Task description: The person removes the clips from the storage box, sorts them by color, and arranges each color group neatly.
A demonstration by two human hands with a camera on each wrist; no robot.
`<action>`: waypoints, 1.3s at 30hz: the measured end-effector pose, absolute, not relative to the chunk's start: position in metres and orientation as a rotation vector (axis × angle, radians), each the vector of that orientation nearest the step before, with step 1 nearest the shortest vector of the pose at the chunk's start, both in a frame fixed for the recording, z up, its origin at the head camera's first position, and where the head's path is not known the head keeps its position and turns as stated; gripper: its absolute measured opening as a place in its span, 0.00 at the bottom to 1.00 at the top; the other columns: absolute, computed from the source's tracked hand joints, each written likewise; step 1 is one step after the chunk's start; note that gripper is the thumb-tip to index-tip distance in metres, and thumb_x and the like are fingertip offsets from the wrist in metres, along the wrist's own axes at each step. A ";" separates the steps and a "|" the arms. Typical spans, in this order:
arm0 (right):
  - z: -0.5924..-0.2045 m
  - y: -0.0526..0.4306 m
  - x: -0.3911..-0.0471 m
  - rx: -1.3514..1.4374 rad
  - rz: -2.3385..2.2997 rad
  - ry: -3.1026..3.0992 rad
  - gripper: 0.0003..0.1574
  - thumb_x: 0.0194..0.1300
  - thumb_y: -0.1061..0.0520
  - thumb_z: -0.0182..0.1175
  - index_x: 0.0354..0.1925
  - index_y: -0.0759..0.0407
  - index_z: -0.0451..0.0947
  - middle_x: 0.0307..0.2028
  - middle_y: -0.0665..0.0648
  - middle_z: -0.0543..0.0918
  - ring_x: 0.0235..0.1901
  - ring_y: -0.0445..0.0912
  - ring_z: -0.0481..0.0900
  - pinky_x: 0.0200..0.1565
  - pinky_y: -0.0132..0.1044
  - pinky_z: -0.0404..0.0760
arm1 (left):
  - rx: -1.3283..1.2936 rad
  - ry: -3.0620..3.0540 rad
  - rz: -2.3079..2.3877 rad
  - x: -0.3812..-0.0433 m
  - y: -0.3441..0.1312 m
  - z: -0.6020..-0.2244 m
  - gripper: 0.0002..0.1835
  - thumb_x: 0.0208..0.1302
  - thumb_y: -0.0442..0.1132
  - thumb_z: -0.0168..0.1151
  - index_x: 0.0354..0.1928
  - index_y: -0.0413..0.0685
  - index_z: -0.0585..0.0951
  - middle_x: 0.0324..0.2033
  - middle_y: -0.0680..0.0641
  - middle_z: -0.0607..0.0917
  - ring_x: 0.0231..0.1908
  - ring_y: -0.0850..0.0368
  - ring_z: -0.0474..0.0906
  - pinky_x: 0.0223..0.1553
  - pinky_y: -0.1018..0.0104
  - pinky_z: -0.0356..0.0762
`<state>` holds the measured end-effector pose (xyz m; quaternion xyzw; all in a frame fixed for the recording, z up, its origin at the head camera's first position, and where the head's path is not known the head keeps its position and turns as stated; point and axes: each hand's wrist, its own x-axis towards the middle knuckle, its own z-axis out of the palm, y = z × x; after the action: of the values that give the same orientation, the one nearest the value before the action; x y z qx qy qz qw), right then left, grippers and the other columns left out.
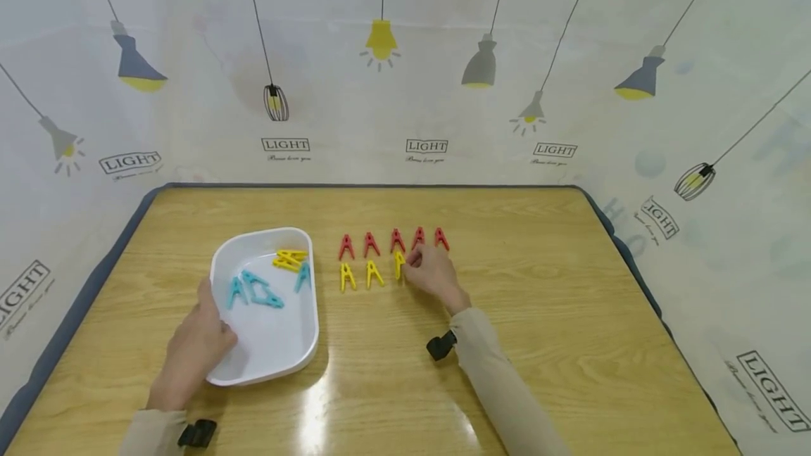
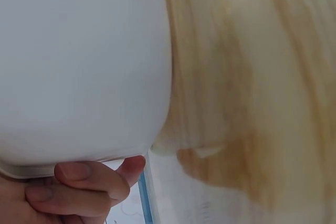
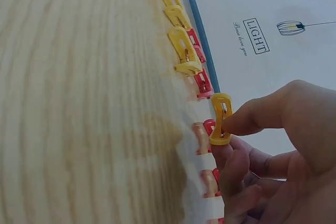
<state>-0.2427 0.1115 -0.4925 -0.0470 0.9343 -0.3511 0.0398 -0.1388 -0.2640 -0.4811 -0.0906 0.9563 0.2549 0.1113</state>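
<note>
My left hand (image 1: pixel 193 343) grips the near left side of a white plastic tray (image 1: pixel 266 364), its curled fingers (image 2: pixel 86 177) at the rim in the left wrist view. Inside the tray lie several light-blue clothespins (image 1: pixel 236 292) and a small heap of yellow clothespins (image 1: pixel 289 260). Thumb and fingertips of my right hand (image 1: pixel 436 275) pinch a yellow clothespin (image 3: pixel 220 119). It is upright, at the right end of a row with two more yellow clothespins (image 1: pixel 374 274). Behind that row runs another of several red clothespins (image 1: pixel 346 247), one partly hidden by the right hand.
The wood-grain table (image 1: pixel 570 329) has a dark blue edge (image 1: pixel 380 186) at the back and sides. A pale curtain (image 1: pixel 329 55) printed with lamps surrounds it. Black straps with small dark devices (image 1: pixel 441 345) sit at both wrists.
</note>
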 end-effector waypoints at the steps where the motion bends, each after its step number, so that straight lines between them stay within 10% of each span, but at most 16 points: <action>1: -0.493 0.110 -0.243 -0.137 -1.063 2.872 0.06 0.61 0.56 0.64 0.36 0.57 0.81 0.34 0.55 0.85 0.34 0.46 0.81 0.39 0.38 0.80 | -0.266 2.808 0.746 -0.139 -0.264 -0.481 0.52 0.60 0.28 0.53 0.75 0.27 0.28 0.61 0.15 0.65 0.39 0.39 0.77 0.33 0.56 0.79; 39: -0.441 0.083 -0.251 -0.275 -0.804 3.041 0.09 0.69 0.54 0.60 0.38 0.59 0.80 0.34 0.57 0.86 0.29 0.48 0.81 0.33 0.40 0.81 | -0.291 2.803 0.772 -0.139 -0.264 -0.483 0.53 0.59 0.26 0.56 0.76 0.29 0.31 0.58 0.18 0.69 0.40 0.39 0.78 0.34 0.54 0.81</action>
<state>-0.2506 0.0829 -0.4412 -0.0869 0.9631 -0.2547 -0.0082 -0.1395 -0.2639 -0.4827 -0.0991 0.9534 0.2628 0.1097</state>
